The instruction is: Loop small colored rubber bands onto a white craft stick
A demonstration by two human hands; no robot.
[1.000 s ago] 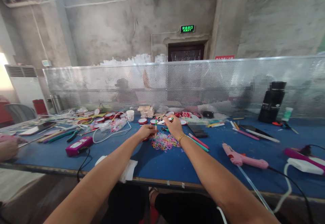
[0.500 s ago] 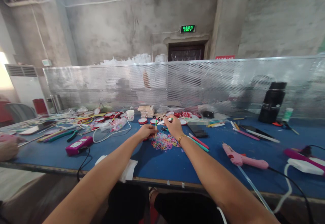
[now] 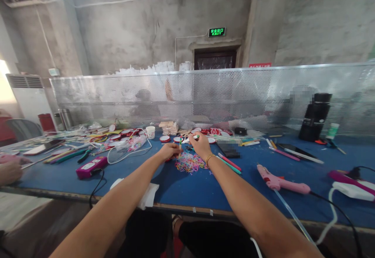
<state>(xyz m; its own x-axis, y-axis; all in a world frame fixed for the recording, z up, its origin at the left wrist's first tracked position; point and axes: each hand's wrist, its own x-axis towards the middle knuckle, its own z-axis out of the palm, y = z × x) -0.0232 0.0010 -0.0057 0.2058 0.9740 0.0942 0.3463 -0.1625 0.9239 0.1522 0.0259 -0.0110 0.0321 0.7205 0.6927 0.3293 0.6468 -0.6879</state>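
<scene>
My left hand (image 3: 170,151) is closed on a short, upright wooden stick (image 3: 180,142) with green on its upper part. Pinched in my right hand (image 3: 202,145) is a white marker pen (image 3: 187,139) with a green end, lying almost level. Its left tip comes close to the stick; whether they touch is too small to tell. Below and between both hands lies a pile of small, multicoloured plastic-looking rings (image 3: 190,163). Just beyond the hands are small red-rimmed white discs (image 3: 164,139).
Nearby lie pink and teal markers (image 3: 230,162) and a dark phone (image 3: 228,148). A pink glue gun (image 3: 281,182) rests at right, a black bottle (image 3: 315,117) behind it. A purple box (image 3: 91,167) with a cable stands left. Another person's hand (image 3: 10,170) shows at the left edge.
Both my hands stay almost where they were, holding the stick and the marker pen. The other person's hand at the left edge has shifted slightly.
</scene>
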